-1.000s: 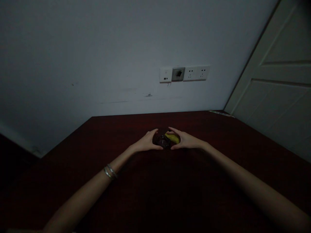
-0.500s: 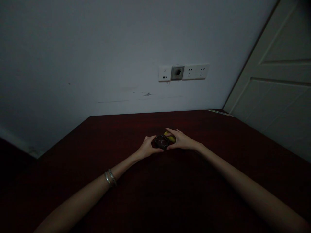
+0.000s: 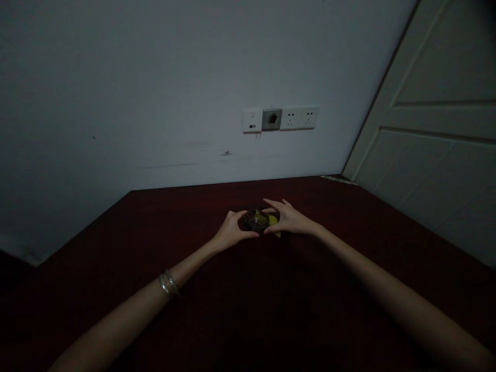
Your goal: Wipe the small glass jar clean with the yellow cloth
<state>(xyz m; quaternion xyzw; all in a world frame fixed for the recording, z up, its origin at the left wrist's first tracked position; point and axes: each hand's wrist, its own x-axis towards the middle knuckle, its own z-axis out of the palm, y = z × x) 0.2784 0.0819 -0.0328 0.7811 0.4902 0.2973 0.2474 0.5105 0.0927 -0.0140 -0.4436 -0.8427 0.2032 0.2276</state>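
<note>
Both my hands are cupped around a small dark glass ashtray [image 3: 256, 221] above the middle of the wooden table [image 3: 248, 299]. My left hand [image 3: 231, 231] grips its left side, thumb at the near edge and fingers curled behind. From the right, my right hand [image 3: 289, 217] curves its thumb and fingers around the other side, the index finger stretched over the far edge. A yellow thing [image 3: 274, 220] shows between my right thumb and fingers and below the thumb. Its kind is unclear in the dim light. Yellow also shows through the glass.
The dark red tabletop meets a pale wall [image 3: 155, 93] at the back. Several socket and switch plates [image 3: 281, 119] sit on that wall. At right stands a panelled white door [image 3: 434, 134]. A thin printed strip [image 3: 338, 180] lies at the table's far right corner.
The view has shifted slightly to the right. The glass ashtray now looks tilted, its open inside less visible. More of the yellow thing shows, through the glass and below my right thumb.
</note>
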